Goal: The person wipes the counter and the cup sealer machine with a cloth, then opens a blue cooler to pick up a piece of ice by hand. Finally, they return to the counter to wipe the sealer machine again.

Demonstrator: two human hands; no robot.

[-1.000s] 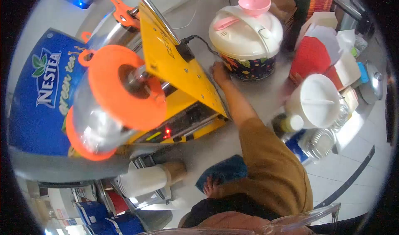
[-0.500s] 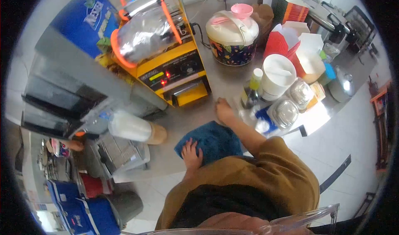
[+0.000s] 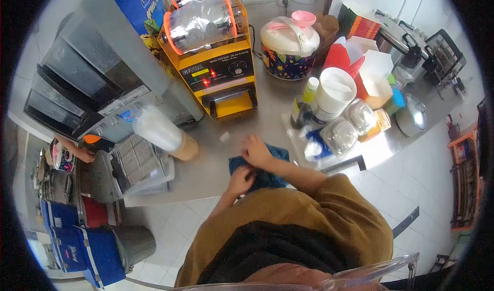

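Observation:
A dark teal cloth (image 3: 278,154) lies bunched near the front edge of the metal counter (image 3: 206,185). My left hand (image 3: 241,180) rests on the cloth's left side with its fingers curled; whether it grips the fabric is unclear. Just above it, my right hand (image 3: 256,151) is blurred over the cloth's upper edge. A small whitish piece (image 3: 224,136) lies on the counter to the upper left of my right hand. Beyond both hands stands a yellow cup-sealing machine (image 3: 218,85) with a film roll on top and lit red indicators.
Stacked clear cups (image 3: 163,131) and a wire-rack tray (image 3: 139,162) are at the left, beside a drink dispenser (image 3: 87,74). To the right stand a bottle (image 3: 302,108), white tubs (image 3: 334,92), clear lids (image 3: 339,136) and a patterned pot (image 3: 289,59). Another person's hand shows far left.
My right hand has moved from the counter near the bottle to the cloth, close to my left hand. The cloth is more bunched. The view has shifted, and the whitish piece now shows.

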